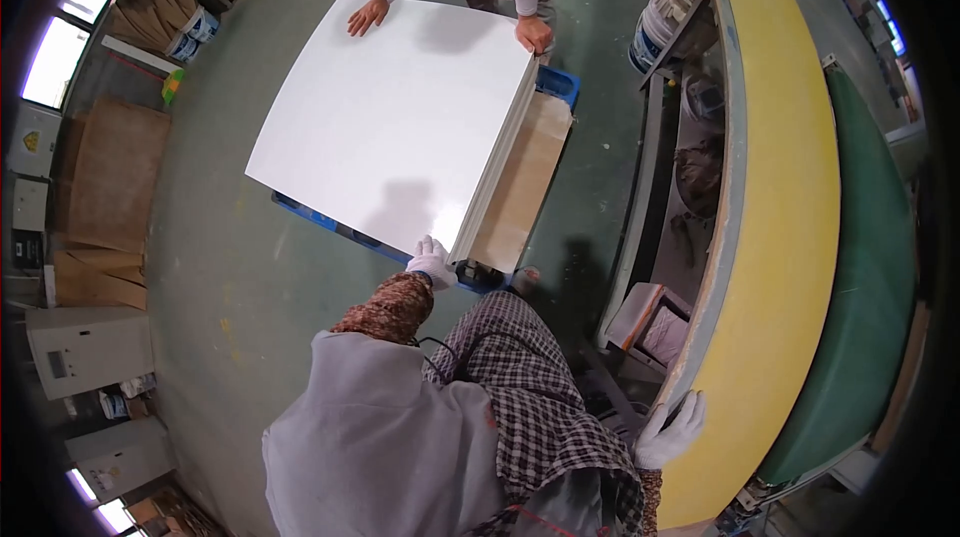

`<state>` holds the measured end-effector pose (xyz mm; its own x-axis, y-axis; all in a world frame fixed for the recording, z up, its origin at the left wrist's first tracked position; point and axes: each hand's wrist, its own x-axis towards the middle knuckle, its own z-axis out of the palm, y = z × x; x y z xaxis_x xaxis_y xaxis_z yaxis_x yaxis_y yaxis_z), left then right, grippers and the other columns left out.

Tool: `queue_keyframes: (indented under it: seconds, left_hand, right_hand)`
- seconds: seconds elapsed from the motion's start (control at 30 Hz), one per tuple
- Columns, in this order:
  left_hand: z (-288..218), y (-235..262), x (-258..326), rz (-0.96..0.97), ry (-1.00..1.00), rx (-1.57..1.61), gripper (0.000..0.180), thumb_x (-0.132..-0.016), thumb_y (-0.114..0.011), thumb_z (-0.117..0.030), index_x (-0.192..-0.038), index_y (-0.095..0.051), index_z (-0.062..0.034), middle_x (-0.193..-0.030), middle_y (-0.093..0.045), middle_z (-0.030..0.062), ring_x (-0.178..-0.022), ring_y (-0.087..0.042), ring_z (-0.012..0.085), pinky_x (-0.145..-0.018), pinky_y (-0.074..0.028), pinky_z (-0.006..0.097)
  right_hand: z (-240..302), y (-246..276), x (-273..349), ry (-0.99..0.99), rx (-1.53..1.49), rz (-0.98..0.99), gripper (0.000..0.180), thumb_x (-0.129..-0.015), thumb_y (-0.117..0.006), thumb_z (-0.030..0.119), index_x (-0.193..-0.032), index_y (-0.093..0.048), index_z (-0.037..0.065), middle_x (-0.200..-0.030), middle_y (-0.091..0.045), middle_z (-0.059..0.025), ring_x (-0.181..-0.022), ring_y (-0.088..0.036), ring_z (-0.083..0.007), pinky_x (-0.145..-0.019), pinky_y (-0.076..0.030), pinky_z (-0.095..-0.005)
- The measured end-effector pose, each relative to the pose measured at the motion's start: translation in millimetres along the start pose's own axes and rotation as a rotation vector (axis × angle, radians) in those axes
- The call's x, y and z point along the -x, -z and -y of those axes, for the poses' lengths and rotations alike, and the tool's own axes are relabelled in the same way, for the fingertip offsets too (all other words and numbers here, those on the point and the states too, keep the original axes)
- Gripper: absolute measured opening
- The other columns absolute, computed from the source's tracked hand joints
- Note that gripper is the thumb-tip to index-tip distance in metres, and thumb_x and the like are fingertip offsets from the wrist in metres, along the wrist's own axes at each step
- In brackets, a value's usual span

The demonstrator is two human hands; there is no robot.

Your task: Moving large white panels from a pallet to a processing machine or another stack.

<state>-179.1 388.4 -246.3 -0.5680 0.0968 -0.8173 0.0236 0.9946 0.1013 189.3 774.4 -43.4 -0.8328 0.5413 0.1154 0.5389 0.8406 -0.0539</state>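
A large white panel (390, 117) lies on top of a stack of boards (520, 187) that rests on a blue pallet (558, 83). My left hand (432, 262), in a white glove, grips the panel's near corner. My right hand (672, 429), also gloved, rests with fingers spread on the edge of a yellow-topped bench (780, 197), holding nothing. Across the stack a co-worker bends over the panel, with one bare hand (368, 17) flat on its far edge and the other hand (533, 34) at its far right corner.
Green concrete floor (220, 267) surrounds the pallet. Brown boards (110, 177) and grey cabinets (85, 352) stand at the left. Buckets (655, 32) and clutter sit on shelves beneath the bench at the right. A green belt (870, 267) runs beside the yellow top.
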Motion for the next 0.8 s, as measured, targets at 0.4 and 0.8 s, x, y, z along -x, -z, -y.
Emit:
queue_keyframes:
  seconds: [0.4,0.8]
  left_hand:
    - [-9,18,-26,0.193,0.078,0.013,0.117,-0.083,-0.072,-0.057,-0.166,-0.02,0.0056,-0.174,-0.007,0.0338,-0.164,-0.01,0.0437,-0.132,-0.021,0.046]
    - [-189,79,23,-0.352,-0.725,0.173,0.074,-0.095,-0.069,-0.042,-0.153,-0.048,-0.0014,-0.164,-0.041,0.0233,-0.153,-0.038,0.0396,-0.124,-0.037,0.046]
  right_hand:
    - [-9,-10,2,-0.054,-0.018,-0.016,0.054,-0.097,-0.059,0.023,-0.138,-0.056,-0.011,-0.142,-0.055,-0.0365,-0.13,-0.052,-0.0548,-0.112,-0.042,-0.061]
    - [-1,-6,0,-0.034,-0.066,-0.101,0.046,-0.096,-0.062,0.01,-0.136,-0.056,-0.013,-0.137,-0.057,-0.0374,-0.122,-0.057,-0.0551,-0.105,-0.047,-0.0607]
